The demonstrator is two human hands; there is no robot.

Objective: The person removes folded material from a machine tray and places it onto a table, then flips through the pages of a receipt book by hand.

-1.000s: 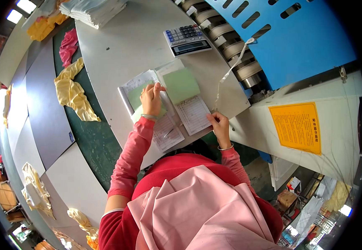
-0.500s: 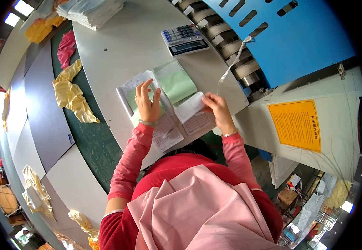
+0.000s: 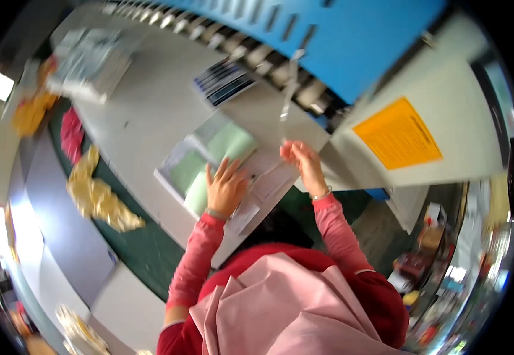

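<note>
An open pad of forms (image 3: 271, 182) with green and white sheets lies near the front edge of the grey table. My left hand (image 3: 227, 188) rests over its lower left part, palm down, fingers spread. A green sheet (image 3: 231, 142) is folded up at the pad's upper right. To the right of the pad my right hand (image 3: 304, 161) is raised, its fingers curled together; motion blur hides whether paper is between them. The calculator (image 3: 224, 81) lies beyond the pad.
A stack of pale cloth (image 3: 91, 62) sits at the table's far left. Rollers (image 3: 257, 62) and a blue machine cover (image 3: 351, 41) border the far side. An orange notice (image 3: 397, 133) is on the right panel. Yellow cloth (image 3: 97, 195) hangs left of the table.
The view has turned. My right hand first lifted a form sheet at its corner, then moved off to the right of the pad. My left hand has come down with its fingers spread.
</note>
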